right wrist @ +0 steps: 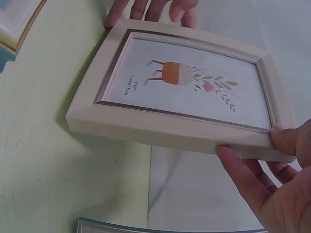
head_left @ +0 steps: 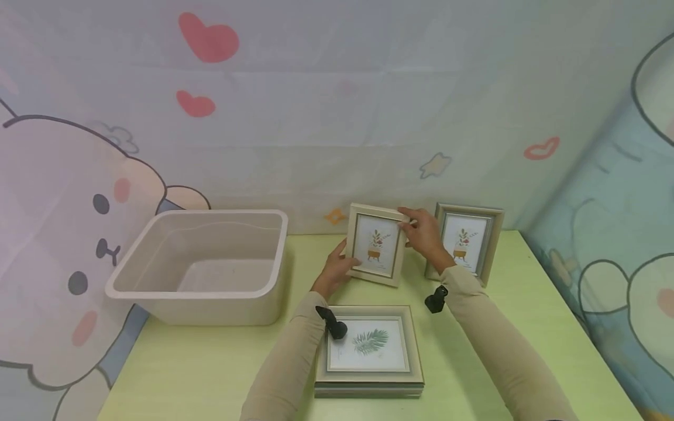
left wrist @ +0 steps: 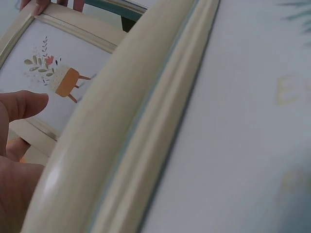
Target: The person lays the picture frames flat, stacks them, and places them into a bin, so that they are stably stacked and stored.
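Observation:
A cream picture frame [head_left: 375, 242] with a potted-plant print stands slightly tilted at the back of the table, between both hands. My right hand [head_left: 425, 235] pinches its upper right edge, thumb in front and fingers behind, as the right wrist view also shows. The left hand [head_left: 334, 270] holds the lower left side, its thumb [left wrist: 29, 104] over the front and its other fingers at the edge and behind. Just right of it, a grey-and-beige picture frame [head_left: 495, 245] with a similar print stands upright, partly covered by my right hand and wrist.
A stack of picture frames [head_left: 368, 377] lies flat near the front, a green leaf print on top; my left forearm passes over its left side. To the left stands a beige plastic bin [head_left: 210, 310]. A printed cloth [head_left: 316, 117] hangs behind the table [head_left: 210, 374].

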A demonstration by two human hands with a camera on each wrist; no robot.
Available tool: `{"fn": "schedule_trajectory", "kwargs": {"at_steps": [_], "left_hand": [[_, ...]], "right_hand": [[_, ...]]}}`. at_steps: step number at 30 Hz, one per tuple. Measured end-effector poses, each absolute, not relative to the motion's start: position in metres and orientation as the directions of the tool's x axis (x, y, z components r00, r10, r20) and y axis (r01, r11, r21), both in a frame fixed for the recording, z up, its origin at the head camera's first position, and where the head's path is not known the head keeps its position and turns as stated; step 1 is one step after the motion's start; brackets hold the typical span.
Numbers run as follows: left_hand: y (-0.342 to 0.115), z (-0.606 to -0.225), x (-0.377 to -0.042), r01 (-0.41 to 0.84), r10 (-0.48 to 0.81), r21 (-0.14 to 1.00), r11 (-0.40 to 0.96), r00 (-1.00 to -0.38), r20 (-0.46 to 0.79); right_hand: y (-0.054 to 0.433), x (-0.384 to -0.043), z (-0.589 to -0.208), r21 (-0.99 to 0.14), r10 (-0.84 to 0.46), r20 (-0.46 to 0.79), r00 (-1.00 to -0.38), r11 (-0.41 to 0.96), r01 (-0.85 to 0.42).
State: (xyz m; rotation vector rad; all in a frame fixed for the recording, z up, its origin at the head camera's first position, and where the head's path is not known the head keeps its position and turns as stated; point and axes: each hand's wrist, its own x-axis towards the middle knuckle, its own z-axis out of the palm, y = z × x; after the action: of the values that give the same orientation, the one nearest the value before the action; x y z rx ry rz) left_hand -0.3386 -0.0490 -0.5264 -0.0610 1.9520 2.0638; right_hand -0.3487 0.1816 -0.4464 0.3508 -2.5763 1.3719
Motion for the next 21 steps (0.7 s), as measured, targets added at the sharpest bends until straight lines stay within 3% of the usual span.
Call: {"fn": "schedule_trajectory", "kwargs": {"at_steps": [6, 15, 21], "left_hand": [[-0.054, -0.529, -0.339, -0.268, 0.158, 0.963, -0.042, -0.953, -0.258], [-0.058, -0.514, -0.339, -0.220, 0.141, 0.967, -0.131, -0.969, -0.202], [-0.055, -0.509, -0.328, -0.185, 0.089, 0.935, -0.303, -0.982, -0.166]], "right_hand": [[0.187, -0.340, -0.436, -0.846, -0.143, 0.229, -0.963, 0.460, -0.269], [0.193, -0.330, -0.423, -0.891, -0.068, 0.270, -0.961, 0.360, -0.276], [0.195, -0.323, -0.414, -0.953, -0.004, 0.222, -0.975, 0.212, -0.218]]}}
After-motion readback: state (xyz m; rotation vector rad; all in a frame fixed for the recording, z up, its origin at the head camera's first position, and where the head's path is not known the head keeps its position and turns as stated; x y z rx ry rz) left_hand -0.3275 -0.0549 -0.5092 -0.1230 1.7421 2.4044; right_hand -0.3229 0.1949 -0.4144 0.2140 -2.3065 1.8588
